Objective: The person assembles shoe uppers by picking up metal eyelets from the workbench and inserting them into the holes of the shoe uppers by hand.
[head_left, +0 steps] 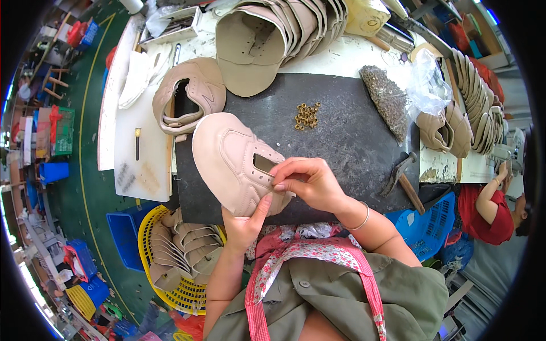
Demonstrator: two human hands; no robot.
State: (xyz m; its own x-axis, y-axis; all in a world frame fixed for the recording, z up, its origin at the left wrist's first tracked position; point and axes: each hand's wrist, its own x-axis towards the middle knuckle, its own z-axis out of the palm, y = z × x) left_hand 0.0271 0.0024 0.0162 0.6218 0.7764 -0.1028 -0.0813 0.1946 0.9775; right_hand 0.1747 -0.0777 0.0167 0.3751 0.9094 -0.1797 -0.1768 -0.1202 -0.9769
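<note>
My left hand (245,226) grips a beige shoe upper (227,150) by its near edge, thumb on top and fingers underneath. The upper is tilted above a black work mat (335,153). At its row of lace holes, my right hand (304,181) is closed in a pinch, with thumb and forefinger together. Whatever lies between those fingertips is too small or hidden to make out. A small heap of brass eyelets (307,116) lies on the mat beyond my right hand. To the left of the heap, a second beige upper (211,85) rests at the mat's edge.
Nested uppers (250,48) stand at the back. A hammer (406,184) and a rough stone-like block (385,99) lie to the right. A short punch-like tool (137,145) is on the white board at left. A yellow basket (147,258) of uppers stands below; a person (492,210) works at far right.
</note>
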